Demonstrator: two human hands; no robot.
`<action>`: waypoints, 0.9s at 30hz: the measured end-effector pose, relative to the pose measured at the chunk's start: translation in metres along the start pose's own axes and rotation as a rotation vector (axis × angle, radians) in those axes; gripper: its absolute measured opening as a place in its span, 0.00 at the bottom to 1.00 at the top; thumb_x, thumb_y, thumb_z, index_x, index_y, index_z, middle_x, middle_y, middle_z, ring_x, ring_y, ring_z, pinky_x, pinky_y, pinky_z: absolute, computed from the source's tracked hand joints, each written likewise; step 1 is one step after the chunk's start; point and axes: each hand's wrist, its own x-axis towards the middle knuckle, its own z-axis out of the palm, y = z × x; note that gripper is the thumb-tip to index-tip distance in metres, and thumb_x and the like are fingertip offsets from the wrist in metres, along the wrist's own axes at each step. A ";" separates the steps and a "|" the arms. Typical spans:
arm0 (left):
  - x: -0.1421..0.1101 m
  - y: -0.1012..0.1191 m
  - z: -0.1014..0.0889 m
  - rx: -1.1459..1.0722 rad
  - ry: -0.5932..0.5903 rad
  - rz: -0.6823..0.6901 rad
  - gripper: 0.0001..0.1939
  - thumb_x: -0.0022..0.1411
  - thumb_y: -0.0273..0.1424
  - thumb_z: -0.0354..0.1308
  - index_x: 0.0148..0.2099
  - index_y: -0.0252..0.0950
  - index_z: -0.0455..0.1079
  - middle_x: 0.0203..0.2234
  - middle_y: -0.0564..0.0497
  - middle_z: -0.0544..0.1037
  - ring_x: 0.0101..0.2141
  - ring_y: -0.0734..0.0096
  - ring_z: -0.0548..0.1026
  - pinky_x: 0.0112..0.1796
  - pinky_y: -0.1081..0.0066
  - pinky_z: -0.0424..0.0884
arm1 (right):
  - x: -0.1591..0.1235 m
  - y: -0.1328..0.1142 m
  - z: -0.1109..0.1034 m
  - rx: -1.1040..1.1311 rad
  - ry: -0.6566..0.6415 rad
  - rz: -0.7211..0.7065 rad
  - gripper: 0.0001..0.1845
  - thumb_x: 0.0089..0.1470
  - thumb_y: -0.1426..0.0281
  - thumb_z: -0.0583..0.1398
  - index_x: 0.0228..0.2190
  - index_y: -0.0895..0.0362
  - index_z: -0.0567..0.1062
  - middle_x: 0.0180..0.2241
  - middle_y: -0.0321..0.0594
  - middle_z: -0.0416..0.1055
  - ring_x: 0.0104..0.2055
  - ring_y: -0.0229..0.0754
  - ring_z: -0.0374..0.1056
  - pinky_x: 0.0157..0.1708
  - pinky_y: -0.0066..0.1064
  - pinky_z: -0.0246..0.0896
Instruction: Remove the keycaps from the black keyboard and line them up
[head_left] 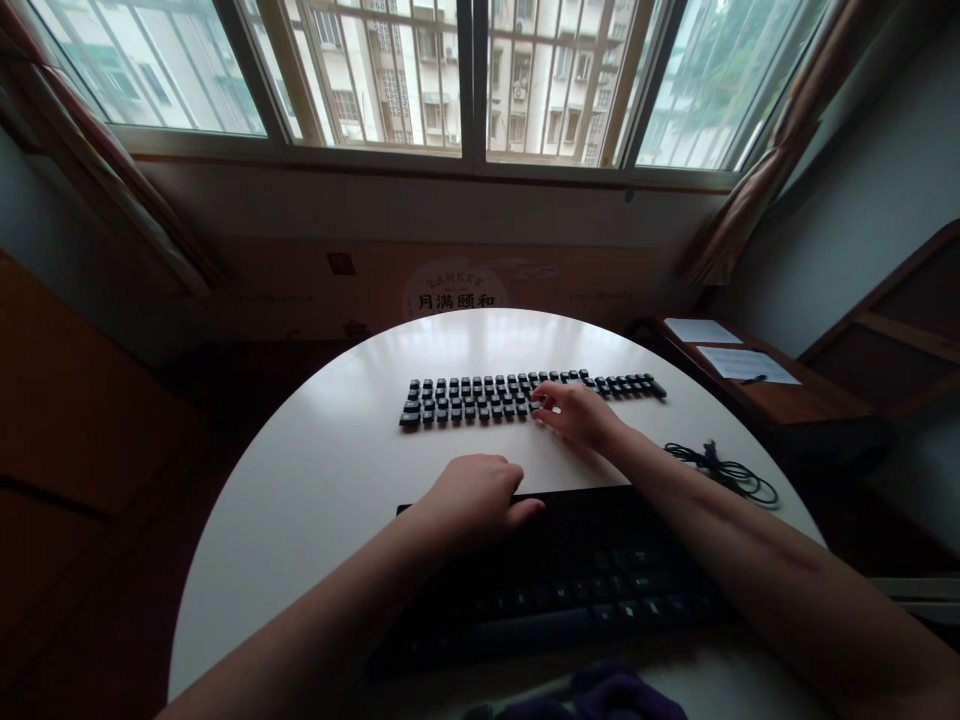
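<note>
On the white round table, loose black keycaps stand in several long rows. My right hand is over the right part of these rows, its thumb and fingers closed around a keycap. Nearer to me lies a black keyboard; keys show on its lower part, while its upper part looks dark and bare. At its upper left edge rests my left hand, fingers curled down over the far edge and thumb lying over the top. My palm hides the fingertips. My right forearm crosses the keyboard's right side.
A coiled black cable lies at the right of the table. Purple cloth shows at the bottom edge. Beyond, a wooden side table bears papers and a pen. A large printed box stands under the window.
</note>
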 end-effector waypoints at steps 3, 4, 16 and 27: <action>0.000 -0.001 0.000 -0.004 0.002 0.000 0.21 0.65 0.49 0.52 0.32 0.37 0.71 0.30 0.48 0.79 0.30 0.60 0.75 0.29 0.67 0.66 | 0.003 -0.003 -0.010 -0.014 0.077 -0.037 0.07 0.58 0.71 0.62 0.39 0.55 0.79 0.32 0.39 0.79 0.33 0.43 0.74 0.36 0.31 0.65; 0.000 -0.001 -0.001 -0.005 0.003 0.001 0.21 0.65 0.49 0.52 0.32 0.37 0.71 0.30 0.48 0.79 0.30 0.61 0.75 0.28 0.67 0.65 | 0.004 -0.004 -0.017 -0.021 0.110 -0.048 0.08 0.60 0.72 0.59 0.40 0.55 0.79 0.35 0.42 0.79 0.36 0.44 0.75 0.38 0.32 0.66; 0.001 -0.006 0.001 -0.023 -0.021 0.033 0.22 0.66 0.49 0.52 0.31 0.36 0.70 0.28 0.47 0.78 0.28 0.63 0.74 0.26 0.68 0.64 | -0.051 -0.058 -0.108 0.464 0.538 -0.105 0.18 0.67 0.57 0.48 0.44 0.52 0.74 0.41 0.45 0.75 0.45 0.49 0.73 0.47 0.42 0.69; 0.006 -0.009 -0.003 -0.051 -0.067 0.021 0.22 0.65 0.50 0.52 0.30 0.37 0.69 0.28 0.48 0.77 0.28 0.64 0.73 0.26 0.69 0.61 | -0.158 -0.059 -0.064 0.868 0.222 0.326 0.12 0.64 0.57 0.57 0.42 0.51 0.72 0.28 0.36 0.71 0.23 0.38 0.69 0.22 0.30 0.67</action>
